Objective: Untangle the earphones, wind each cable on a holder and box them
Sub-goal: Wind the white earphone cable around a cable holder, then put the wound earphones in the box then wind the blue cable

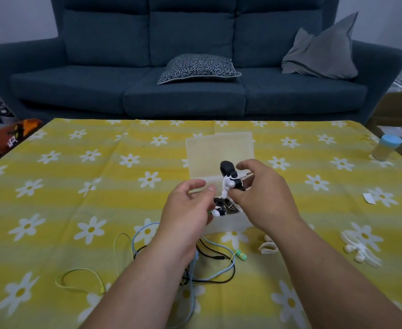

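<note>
Tangled earphone cables [215, 257] lie on the counter [100, 186] just in front of the clear box [231, 223]. At the box's left edge my left hand [185, 207] hangs loosely spread, while my right hand [264, 193] pinches a black-and-white holder [228, 184] just above the open box.

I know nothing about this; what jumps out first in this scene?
The right hand, mid-table, pinches a black-and-white earphone bundle above an open clear box. Nearer the person, a tangle of blue, black and yellow-green cables sprawls on the yellow daisy tablecloth, with a dark blue sofa behind.
</note>
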A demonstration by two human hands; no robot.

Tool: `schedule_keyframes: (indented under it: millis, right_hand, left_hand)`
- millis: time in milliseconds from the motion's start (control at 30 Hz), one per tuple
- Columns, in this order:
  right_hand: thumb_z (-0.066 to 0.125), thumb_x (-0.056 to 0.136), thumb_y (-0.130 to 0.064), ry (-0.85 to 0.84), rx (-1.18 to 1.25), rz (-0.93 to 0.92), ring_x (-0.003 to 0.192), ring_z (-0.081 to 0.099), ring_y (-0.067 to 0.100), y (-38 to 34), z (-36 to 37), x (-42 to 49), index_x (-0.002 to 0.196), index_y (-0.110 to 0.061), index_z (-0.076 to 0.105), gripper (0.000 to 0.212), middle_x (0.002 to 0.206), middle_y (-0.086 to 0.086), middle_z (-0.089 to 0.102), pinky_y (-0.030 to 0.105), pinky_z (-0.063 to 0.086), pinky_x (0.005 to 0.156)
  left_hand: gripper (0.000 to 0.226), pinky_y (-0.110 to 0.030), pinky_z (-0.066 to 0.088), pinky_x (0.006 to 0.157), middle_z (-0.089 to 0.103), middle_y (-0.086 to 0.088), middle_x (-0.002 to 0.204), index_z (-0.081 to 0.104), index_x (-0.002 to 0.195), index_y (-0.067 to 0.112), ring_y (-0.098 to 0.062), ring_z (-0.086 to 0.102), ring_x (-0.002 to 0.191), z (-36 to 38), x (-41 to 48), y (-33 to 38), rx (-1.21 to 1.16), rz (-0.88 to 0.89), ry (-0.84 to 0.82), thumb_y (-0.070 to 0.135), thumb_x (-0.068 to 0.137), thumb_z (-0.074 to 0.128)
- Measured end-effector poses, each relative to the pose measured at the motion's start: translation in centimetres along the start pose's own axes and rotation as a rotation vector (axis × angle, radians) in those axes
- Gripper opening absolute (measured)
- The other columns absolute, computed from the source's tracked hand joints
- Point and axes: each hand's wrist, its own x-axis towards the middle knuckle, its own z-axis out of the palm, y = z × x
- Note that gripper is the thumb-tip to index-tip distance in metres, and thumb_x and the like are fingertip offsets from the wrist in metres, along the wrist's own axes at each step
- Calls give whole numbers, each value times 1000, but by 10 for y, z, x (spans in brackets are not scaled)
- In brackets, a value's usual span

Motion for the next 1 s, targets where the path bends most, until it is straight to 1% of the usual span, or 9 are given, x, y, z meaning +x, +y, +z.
schedule_keyframes:
  millis: [100, 167, 267, 367, 467, 600, 700, 900, 1000]
  right_hand:
    - [72, 85, -32, 53, -86, 46, 81, 64, 18, 8, 1, 9, 123, -30, 58, 40, 89, -3, 69, 29, 45, 60]
    - [71, 86, -34, 90, -208, 89, 86, 62, 23, 16, 1, 14, 118, -28, 62, 34, 97, 0, 71, 30, 44, 64]
    - [67, 87, -30, 88, -358, 134, 81, 50, 25, 23, 3, 17, 112, -26, 63, 26, 99, 3, 70, 30, 38, 65]
    - [63, 86, -20, 76, -452, 128, 76, 48, 27, 23, 9, 19, 104, -25, 65, 19, 90, 3, 67, 29, 35, 62]
    - [61, 86, -20, 52, -544, 143, 73, 49, 29, 21, 14, 20, 96, -21, 64, 10, 77, 2, 53, 28, 34, 61]
    - [60, 88, -19, 11, -623, 174, 73, 47, 29, 16, 15, 17, 87, -18, 51, 9, 67, -1, 37, 28, 33, 61]
    - [60, 88, -20, 14, -646, 195, 74, 47, 29, 12, 14, 16, 86, -19, 44, 15, 72, 0, 40, 27, 34, 64]
    - [61, 87, -19, 0, -692, 249, 74, 49, 27, 6, 12, 15, 86, -19, 44, 17, 66, -2, 35, 27, 36, 64]
    - [61, 87, -19, -39, -680, 246, 76, 49, 26, 1, 8, 15, 87, -18, 44, 17, 70, -1, 40, 28, 38, 65]
  left_hand:
    - [20, -46, 57, 85, 61, 0, 76, 65, 110, 20, -26, 69, 89, -1, 3, -1, 26, 15, 29, 16, 90, 66]
    - [21, -45, 57, 83, 58, 2, 73, 65, 109, 18, -21, 64, 79, -2, 4, -1, 25, 14, 37, 10, 90, 64]
    - [20, -42, 58, 81, 59, 1, 74, 65, 105, 18, -19, 62, 78, -6, 6, 0, 16, 12, 43, 6, 88, 63]
    - [19, -43, 58, 82, 62, -2, 79, 66, 101, 18, -20, 63, 80, -12, 7, 1, 12, 11, 42, 5, 87, 63]
    - [17, -42, 57, 81, 65, -5, 81, 67, 98, 17, -23, 65, 82, -16, 7, 3, 3, 10, 34, 4, 87, 63]
    - [16, -40, 57, 79, 66, -6, 81, 68, 95, 18, -23, 66, 83, -21, 6, 6, -1, 9, 32, 5, 87, 64]
    - [15, -42, 57, 81, 67, -6, 81, 68, 93, 18, -24, 67, 82, -24, 5, 9, -1, 8, 34, 5, 87, 64]
    - [13, -41, 57, 81, 67, -5, 79, 69, 91, 16, -21, 66, 78, -28, 2, 13, -8, 5, 28, 5, 87, 64]
    - [13, -40, 57, 81, 67, -6, 80, 68, 91, 16, -21, 66, 77, -27, 1, 14, -18, 4, 30, 4, 87, 64]
